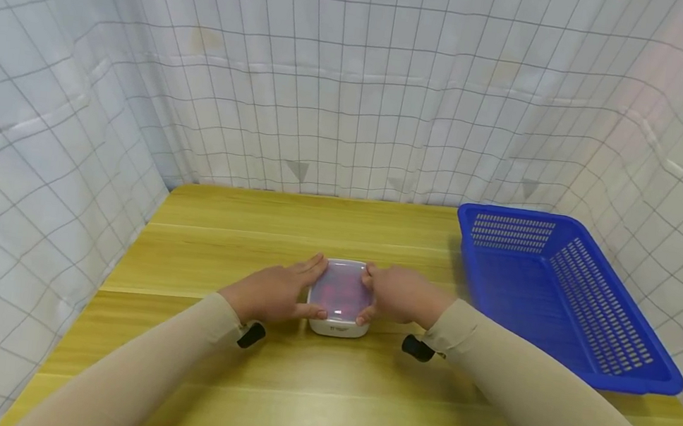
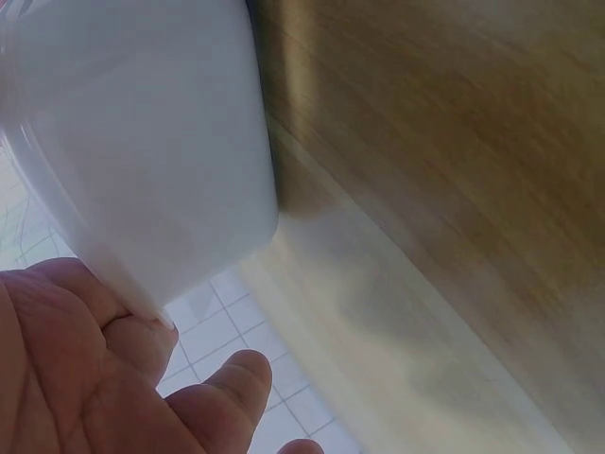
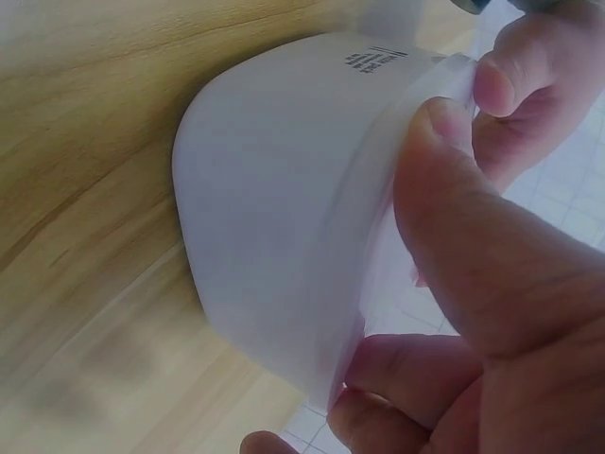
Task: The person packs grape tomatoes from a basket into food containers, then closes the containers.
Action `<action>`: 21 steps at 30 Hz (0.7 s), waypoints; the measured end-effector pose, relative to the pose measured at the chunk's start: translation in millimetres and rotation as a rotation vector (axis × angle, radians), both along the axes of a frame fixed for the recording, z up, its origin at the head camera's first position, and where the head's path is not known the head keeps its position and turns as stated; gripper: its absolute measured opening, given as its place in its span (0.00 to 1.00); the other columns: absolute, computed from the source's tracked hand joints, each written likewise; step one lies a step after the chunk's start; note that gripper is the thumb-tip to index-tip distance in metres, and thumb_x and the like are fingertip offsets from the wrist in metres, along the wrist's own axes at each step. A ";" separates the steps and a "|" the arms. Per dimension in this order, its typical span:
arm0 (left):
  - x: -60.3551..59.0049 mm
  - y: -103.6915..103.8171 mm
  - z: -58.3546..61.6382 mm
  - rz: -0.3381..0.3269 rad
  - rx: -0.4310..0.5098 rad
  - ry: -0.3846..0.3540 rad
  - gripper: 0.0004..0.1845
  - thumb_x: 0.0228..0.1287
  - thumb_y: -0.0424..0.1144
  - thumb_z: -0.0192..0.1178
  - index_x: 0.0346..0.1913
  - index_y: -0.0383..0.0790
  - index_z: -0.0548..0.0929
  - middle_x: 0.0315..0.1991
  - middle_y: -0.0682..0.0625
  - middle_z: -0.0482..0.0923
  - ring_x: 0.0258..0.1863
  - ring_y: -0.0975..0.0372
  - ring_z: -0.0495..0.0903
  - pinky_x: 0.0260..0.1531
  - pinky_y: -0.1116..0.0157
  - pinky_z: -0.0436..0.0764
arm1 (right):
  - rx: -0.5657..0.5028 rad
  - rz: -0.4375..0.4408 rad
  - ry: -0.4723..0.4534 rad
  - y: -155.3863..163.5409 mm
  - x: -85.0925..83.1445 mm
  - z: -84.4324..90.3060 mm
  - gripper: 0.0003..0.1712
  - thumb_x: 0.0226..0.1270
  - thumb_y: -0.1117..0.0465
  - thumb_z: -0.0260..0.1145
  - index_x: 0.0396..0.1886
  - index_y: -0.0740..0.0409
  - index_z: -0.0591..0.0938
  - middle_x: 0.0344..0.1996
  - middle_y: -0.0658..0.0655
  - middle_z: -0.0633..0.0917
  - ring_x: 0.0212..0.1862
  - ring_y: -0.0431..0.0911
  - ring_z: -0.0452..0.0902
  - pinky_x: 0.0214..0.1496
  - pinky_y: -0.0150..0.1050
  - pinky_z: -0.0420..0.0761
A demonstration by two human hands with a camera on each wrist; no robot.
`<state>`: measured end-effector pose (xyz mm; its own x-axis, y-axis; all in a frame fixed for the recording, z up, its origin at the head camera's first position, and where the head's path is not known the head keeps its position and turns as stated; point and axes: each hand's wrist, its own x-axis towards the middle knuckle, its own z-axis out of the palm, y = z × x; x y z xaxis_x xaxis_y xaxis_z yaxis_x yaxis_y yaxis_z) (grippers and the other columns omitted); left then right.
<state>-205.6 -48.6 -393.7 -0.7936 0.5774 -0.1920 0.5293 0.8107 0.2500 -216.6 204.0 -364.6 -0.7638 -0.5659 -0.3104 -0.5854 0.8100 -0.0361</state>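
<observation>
A small white square container (image 1: 337, 326) with a translucent lid (image 1: 341, 290) over something pinkish stands on the wooden table (image 1: 294, 392). My left hand (image 1: 316, 288) lies against its left side, fingers straight along the lid's edge and thumb at the front corner. At the right edge my right hand (image 1: 366, 292) pinches the lid's rim between curled fingers and thumb. The left wrist view shows the container's white wall (image 2: 142, 142) just above my palm and thumb (image 2: 236, 378). Close up in the right wrist view, my thumb (image 3: 473, 236) and fingers grip the lid's rim (image 3: 378, 236).
A blue slotted plastic basket (image 1: 561, 297) sits to the right of the container, near the table's right edge. White grid-patterned cloth (image 1: 355, 101) hangs close around the table on the left, back and right sides.
</observation>
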 end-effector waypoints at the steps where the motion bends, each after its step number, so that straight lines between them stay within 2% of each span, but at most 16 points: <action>1: 0.3 0.1 0.2 0.001 0.004 -0.003 0.56 0.72 0.73 0.54 0.86 0.38 0.47 0.86 0.40 0.45 0.82 0.46 0.57 0.78 0.48 0.64 | -0.004 0.005 -0.002 0.6 0.0 -0.2 0.55 0.66 0.32 0.70 0.81 0.61 0.66 0.81 0.64 0.65 0.69 0.63 0.78 0.72 0.54 0.77; 8: 1.1 0.9 1.4 0.008 0.014 -0.016 0.56 0.72 0.72 0.54 0.86 0.38 0.47 0.86 0.40 0.44 0.82 0.46 0.58 0.78 0.48 0.64 | -0.011 0.032 -0.006 3.2 -2.7 -2.7 0.54 0.67 0.32 0.70 0.81 0.60 0.66 0.81 0.65 0.64 0.70 0.63 0.77 0.74 0.53 0.75; 21: 2.1 1.8 1.9 0.025 0.008 -0.026 0.56 0.71 0.73 0.54 0.86 0.40 0.47 0.86 0.42 0.44 0.81 0.46 0.60 0.78 0.48 0.65 | -0.015 0.020 -0.022 2.7 -3.4 -2.4 0.53 0.67 0.32 0.69 0.81 0.58 0.66 0.82 0.64 0.63 0.72 0.62 0.75 0.76 0.52 0.73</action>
<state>-203.6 -46.8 -391.8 -0.8028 0.5586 -0.2083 0.5017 0.8218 0.2701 -220.0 206.7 -367.0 -0.7455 -0.5856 -0.3182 -0.6005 0.7974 -0.0606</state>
